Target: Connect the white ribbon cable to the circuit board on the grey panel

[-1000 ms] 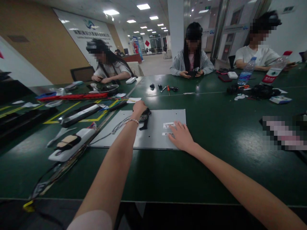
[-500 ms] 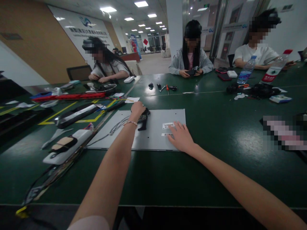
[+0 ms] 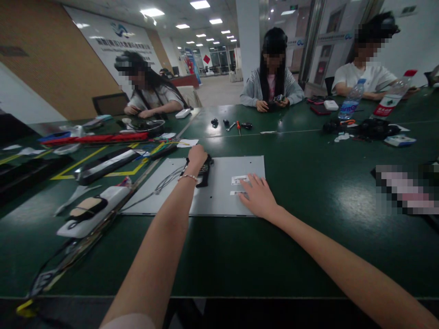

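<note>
A flat light-grey panel (image 3: pixel 222 203) lies on the green table in front of me. On it sits a black bracket-like part (image 3: pixel 203 177), with thin grey cables (image 3: pixel 164 185) running off to the left. My left hand (image 3: pixel 197 158) is closed over the upper end of that black part. Its fingertips are hidden, so I cannot see what they pinch. Resting near the panel's right edge, my right hand (image 3: pixel 259 195) is open with fingers spread, beside two white labels (image 3: pixel 239 179).
To the left lie a white device with a tan pad (image 3: pixel 88 208), a wire bundle and a long black-and-silver part (image 3: pixel 106 165). A screwdriver (image 3: pixel 239 128) and small tools lie beyond the panel. Bottles (image 3: pixel 352 100) stand far right. Several people sit across the table.
Both my hands keep their places on the panel and the black part. The view has shifted slightly. The person opposite has moved their hands a little around a dark object.
</note>
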A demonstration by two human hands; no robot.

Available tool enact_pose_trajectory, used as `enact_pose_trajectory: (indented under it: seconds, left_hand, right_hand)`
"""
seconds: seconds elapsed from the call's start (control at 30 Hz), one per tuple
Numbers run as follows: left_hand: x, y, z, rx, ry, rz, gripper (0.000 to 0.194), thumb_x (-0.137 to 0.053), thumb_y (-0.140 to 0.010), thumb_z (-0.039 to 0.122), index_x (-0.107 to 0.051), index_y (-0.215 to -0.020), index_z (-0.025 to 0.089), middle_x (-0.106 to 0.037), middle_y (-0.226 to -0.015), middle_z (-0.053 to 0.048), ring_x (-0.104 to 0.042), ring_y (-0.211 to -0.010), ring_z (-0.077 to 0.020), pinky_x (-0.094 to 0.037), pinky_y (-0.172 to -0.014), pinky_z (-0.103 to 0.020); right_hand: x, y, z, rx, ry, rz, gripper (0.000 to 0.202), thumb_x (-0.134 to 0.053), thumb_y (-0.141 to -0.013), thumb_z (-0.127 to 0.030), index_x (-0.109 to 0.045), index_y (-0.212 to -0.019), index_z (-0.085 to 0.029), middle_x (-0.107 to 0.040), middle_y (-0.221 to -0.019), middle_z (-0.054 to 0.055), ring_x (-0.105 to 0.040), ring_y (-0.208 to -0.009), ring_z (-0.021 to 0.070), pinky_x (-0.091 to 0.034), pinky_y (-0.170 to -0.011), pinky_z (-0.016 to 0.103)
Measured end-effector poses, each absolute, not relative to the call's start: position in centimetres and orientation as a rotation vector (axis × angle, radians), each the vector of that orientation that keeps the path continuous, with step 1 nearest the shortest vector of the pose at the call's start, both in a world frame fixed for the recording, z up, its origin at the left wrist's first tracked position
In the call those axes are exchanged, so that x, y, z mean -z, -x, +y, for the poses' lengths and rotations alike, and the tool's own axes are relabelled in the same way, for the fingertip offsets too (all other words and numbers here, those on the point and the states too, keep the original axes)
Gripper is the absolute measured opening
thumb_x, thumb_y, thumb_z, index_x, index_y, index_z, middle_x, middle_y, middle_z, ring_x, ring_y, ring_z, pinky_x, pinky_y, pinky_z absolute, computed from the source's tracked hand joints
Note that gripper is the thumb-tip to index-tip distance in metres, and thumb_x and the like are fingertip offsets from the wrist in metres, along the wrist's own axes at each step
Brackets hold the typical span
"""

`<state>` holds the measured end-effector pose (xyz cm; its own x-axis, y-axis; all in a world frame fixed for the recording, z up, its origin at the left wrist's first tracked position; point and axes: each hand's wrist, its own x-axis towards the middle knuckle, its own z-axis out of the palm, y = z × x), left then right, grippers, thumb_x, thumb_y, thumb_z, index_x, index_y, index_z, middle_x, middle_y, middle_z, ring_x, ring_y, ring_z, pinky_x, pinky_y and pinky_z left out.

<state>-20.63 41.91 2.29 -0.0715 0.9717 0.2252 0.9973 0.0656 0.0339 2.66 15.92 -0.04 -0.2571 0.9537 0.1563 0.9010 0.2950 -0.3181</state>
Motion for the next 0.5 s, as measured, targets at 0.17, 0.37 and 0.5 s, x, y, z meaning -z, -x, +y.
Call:
enact_pose_trajectory:
  seconds: [0.17,0.37,0.5]
  left_hand:
    - [-1.9,23.2,42.5,0.522,2.088,-2.248,0.033,-0.053,-0.08,0.015,-0.072,-0.106,0.008,-0.072,-0.107,-0.016,-0.064,-0.106,-0.0251,-0.048,-0.091,-0.029]
    - [-1.6,23.3,42.6,0.505,2.193,-2.178,0.033,-0.061,-0.081,0.024,-0.073,-0.107,0.01,-0.072,-0.109,-0.014,-0.064,-0.107,-0.0253,-0.047,-0.094,-0.03]
    - [-1.5,22.5,42.8,0.391,2.21,-2.158,0.033,-0.066,-0.08,0.032,-0.073,-0.106,0.013,-0.071,-0.112,-0.015,-0.064,-0.108,-0.0271,-0.048,-0.093,-0.031]
  right_hand:
    - [0.1,-2.7,15.9,-0.232,1.675,-2.252,0.057,-0.034,-0.1,-0.046,-0.044,-0.147,-0.016,-0.033,-0.157,0.019,-0.024,-0.147,0.0323,-0.018,-0.116,0.05]
    - [0.0,-2.7,15.9,-0.241,1.675,-2.259,0.058,-0.033,-0.1,-0.046,-0.043,-0.148,-0.015,-0.032,-0.158,0.019,-0.023,-0.147,0.0324,-0.018,-0.117,0.05]
    - [-0.1,-2.8,15.9,-0.246,1.677,-2.261,0.059,-0.033,-0.1,-0.047,-0.043,-0.148,-0.015,-0.032,-0.158,0.019,-0.023,-0.147,0.0322,-0.018,-0.117,0.05]
